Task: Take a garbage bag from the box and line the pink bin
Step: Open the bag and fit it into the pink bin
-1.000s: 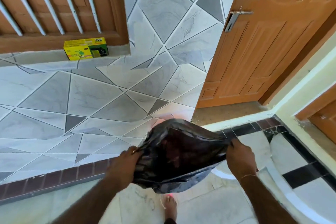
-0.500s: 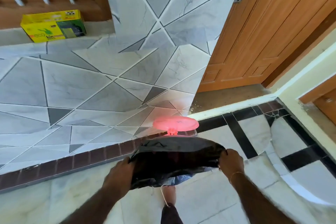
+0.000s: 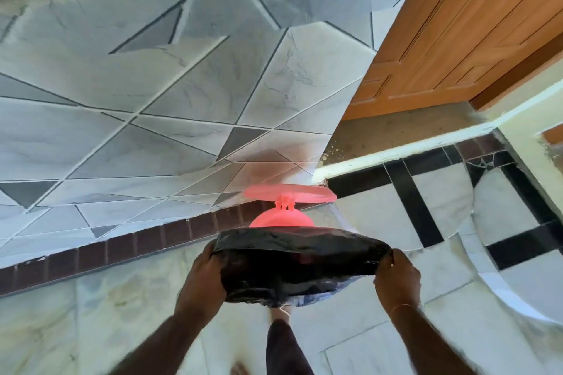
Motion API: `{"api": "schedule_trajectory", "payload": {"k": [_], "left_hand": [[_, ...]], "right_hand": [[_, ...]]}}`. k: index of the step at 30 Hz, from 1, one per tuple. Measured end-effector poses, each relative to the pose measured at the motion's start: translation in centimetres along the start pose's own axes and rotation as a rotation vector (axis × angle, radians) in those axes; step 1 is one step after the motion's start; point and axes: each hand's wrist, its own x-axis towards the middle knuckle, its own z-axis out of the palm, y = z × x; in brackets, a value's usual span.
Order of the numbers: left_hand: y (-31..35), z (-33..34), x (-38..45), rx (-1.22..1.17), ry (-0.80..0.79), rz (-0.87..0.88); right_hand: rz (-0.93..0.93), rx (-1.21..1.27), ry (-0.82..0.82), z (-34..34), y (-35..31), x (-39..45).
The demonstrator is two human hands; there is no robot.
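Observation:
A black garbage bag (image 3: 301,265) is stretched wide between my two hands, low in the middle of the view. My left hand (image 3: 202,280) grips its left edge and my right hand (image 3: 397,278) grips its right edge. Just behind the bag stands the pink bin (image 3: 281,219), its far rim showing above the bag. The bin's round pink lid (image 3: 289,192) is raised on its hinge behind it. The bag hides most of the bin. The yellow bag box is out of view.
A grey tiled wall (image 3: 152,85) with a dark brick skirting (image 3: 122,250) runs behind the bin. A wooden door (image 3: 457,33) stands open at the right, above a white threshold (image 3: 396,155). My leg and foot (image 3: 283,341) stand on the marble floor below the bag.
The view has tilted down and closer, so the yellow box left the frame. The bag has come down lower in front of the pink bin, whose lid and rim now show.

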Motion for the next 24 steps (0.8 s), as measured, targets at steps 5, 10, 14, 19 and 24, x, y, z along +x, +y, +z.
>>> {"api": "schedule_trajectory", "payload": {"k": [5,10,14,19,24], "left_hand": [[0.7,0.7,1.8,-0.121,0.135,-0.078],[-0.4,1.4,2.8,-0.183,0.107,-0.034],[-2.5,3.4,3.4,0.078,-0.044,0.062],[-4.9,6.4,4.3,0.126,-0.172,0.04],[-8.4,9.0,3.1,0.168,-0.256,0.043]], "right_hand": [[-0.017,-0.056,-0.012,1.6,-0.2,1.6],[0.065,-0.05,0.042,2.8,0.8,2.2],[0.016,-0.106,-0.015,4.3,0.9,1.9],[0.026,-0.166,-0.107,7.7,1.3,2.0],[0.122,-0.212,-0.168,9.6,3.5,1.6]]}}
